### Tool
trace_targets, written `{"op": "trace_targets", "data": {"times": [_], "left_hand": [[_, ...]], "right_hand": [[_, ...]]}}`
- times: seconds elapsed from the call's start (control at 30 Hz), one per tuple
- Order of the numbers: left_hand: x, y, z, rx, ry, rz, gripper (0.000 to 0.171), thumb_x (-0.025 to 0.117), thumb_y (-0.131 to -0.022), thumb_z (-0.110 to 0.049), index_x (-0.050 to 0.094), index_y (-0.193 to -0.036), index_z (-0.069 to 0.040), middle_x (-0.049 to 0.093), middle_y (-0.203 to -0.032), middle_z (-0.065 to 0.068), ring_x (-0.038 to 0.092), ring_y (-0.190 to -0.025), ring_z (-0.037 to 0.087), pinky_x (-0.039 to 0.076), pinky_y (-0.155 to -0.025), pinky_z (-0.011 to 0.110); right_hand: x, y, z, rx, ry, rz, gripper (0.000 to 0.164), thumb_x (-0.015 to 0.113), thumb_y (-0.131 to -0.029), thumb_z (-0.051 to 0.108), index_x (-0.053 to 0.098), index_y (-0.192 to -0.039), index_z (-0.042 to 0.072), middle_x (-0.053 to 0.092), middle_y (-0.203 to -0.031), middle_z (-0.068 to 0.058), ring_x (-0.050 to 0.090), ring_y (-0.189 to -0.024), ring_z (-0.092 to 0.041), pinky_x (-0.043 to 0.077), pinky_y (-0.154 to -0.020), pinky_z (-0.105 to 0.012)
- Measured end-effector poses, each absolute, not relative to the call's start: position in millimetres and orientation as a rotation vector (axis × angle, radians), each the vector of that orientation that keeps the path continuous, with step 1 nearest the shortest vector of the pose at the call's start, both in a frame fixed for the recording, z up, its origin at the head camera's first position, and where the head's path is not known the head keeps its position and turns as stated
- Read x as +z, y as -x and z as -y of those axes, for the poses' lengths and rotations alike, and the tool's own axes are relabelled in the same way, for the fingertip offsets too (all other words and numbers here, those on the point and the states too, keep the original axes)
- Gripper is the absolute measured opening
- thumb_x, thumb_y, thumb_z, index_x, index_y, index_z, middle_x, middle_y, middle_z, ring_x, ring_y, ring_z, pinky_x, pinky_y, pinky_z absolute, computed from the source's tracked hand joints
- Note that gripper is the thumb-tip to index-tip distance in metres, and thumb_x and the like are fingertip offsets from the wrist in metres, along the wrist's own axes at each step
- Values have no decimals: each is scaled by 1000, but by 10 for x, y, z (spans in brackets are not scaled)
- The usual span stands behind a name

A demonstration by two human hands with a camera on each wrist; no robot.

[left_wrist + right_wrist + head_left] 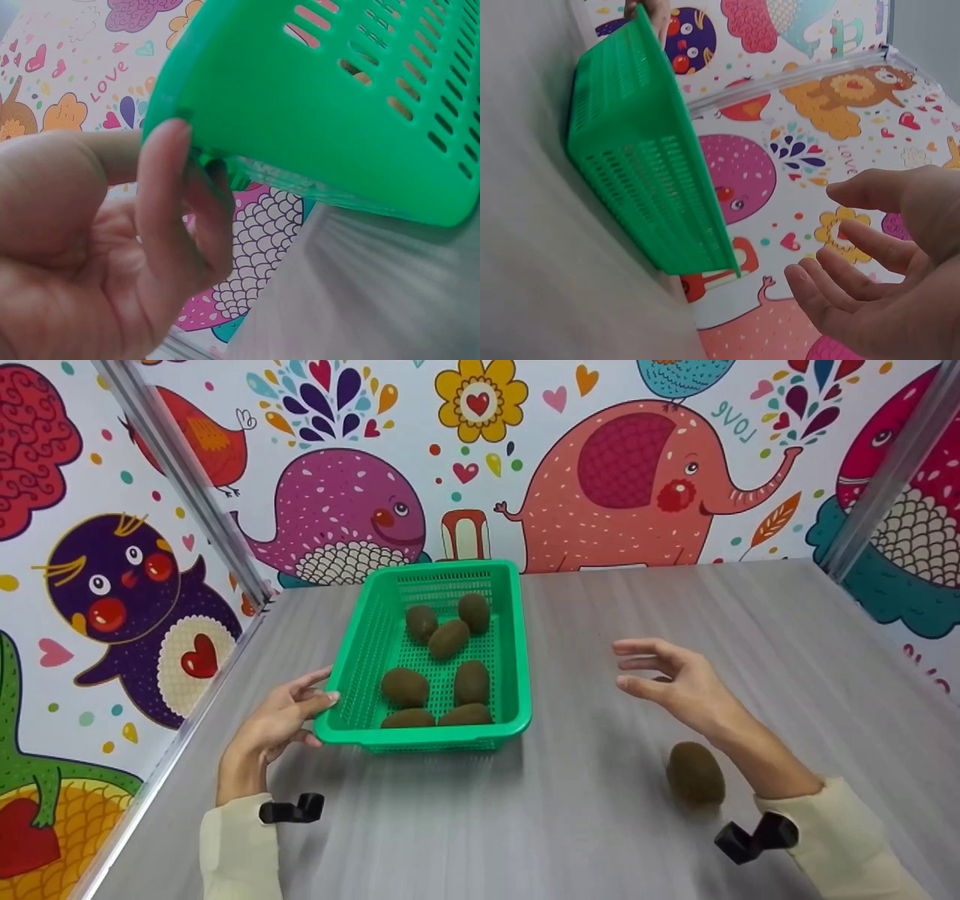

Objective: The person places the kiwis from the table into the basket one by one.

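A green plastic basket stands on the table with several brown kiwis inside, some at its far end and others near its front wall. My left hand pinches the rim at the basket's front left corner, as the left wrist view shows with the fingers at the edge. To the basket's right, my right hand hovers over the table, fingers apart and gently bent, with nothing in it. One loose kiwi lies on the table just below the right wrist. Another brown thing is mostly hidden behind the right hand.
The grey wood-grain table meets upright panels printed with cartoon animals at the back and sides. Metal corner strips join the panels. Each wrist carries a small black camera mount.
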State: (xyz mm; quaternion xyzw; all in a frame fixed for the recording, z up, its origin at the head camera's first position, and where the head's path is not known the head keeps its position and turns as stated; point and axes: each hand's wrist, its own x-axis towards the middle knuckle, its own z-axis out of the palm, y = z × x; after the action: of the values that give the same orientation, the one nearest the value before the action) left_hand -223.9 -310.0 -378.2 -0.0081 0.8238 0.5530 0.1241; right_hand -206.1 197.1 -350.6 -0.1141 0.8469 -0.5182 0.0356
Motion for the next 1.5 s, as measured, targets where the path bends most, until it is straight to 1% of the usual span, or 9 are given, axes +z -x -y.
{"op": "trace_targets", "data": {"times": [0.1,0.27,0.5,0.7,0.9,1.07,1.2,1.33,1.5], "left_hand": [[-3789,2239,3108,1617,19,-2395,70,58,-103,-26,22,-160,-7,57,-125,16,65,-85,11,60,-57,28],[-3793,2235,3118,1625,20,-2384,71,58,-103,-27,21,-160,-7,56,-126,16,65,-82,10,59,-56,26],[-3791,2233,3113,1643,16,-2382,71,59,-102,-25,23,-160,-7,60,-120,11,67,-83,10,59,-55,26],[-3782,2234,3101,1642,13,-2381,71,59,-102,-25,22,-160,-7,59,-120,11,66,-83,9,59,-55,26],[-3784,2236,3101,1638,12,-2379,71,58,-102,-25,22,-160,-7,59,-120,11,67,-81,9,59,-55,26],[-3793,2245,3105,1629,12,-2380,71,58,-103,-26,22,-160,-7,59,-122,12,66,-83,9,59,-55,26],[-3795,2249,3106,1626,18,-2382,71,58,-103,-25,22,-160,-7,59,-124,14,66,-84,10,59,-55,26],[-3790,2248,3102,1621,20,-2390,71,58,-102,-26,22,-160,-7,57,-126,16,66,-84,10,59,-56,27],[-3791,2243,3100,1619,18,-2393,70,58,-103,-25,22,-160,-8,55,-128,17,65,-85,10,60,-57,29]], "right_hand": [[-3567,2038,-2062,-1553,326,-2621,53,69,-95,35,54,-143,18,56,-144,-7,56,-131,-30,56,-97,-29],[-3655,1995,-2196,-1528,310,-2648,54,69,-95,36,54,-143,17,57,-143,-8,59,-127,-28,55,-91,-17],[-3796,1925,-2394,-1510,370,-2675,52,71,-94,31,56,-141,15,58,-140,-9,59,-113,4,54,-88,-15],[-3903,1911,-2560,-1429,453,-2626,52,72,-93,27,55,-142,17,56,-142,-14,64,-117,-20,55,-86,-17],[-3976,1952,-2710,-1369,497,-2565,58,72,-93,26,50,-147,18,52,-146,-17,60,-123,-11,54,-89,-20],[-3969,1978,-2830,-1287,423,-2470,62,67,-97,28,42,-152,12,50,-146,-22,52,-131,-38,54,-100,-45],[-3968,1994,-2877,-1228,358,-2433,65,66,-96,32,40,-152,11,48,-147,-23,49,-133,-41,49,-104,-59],[-4002,2004,-2904,-1197,361,-2429,66,70,-94,32,43,-150,9,50,-145,-24,51,-131,-40,50,-101,-56],[-4075,2014,-2926,-1174,374,-2368,66,74,-91,29,48,-145,3,53,-138,-26,56,-121,-33,54,-91,-39]]}}
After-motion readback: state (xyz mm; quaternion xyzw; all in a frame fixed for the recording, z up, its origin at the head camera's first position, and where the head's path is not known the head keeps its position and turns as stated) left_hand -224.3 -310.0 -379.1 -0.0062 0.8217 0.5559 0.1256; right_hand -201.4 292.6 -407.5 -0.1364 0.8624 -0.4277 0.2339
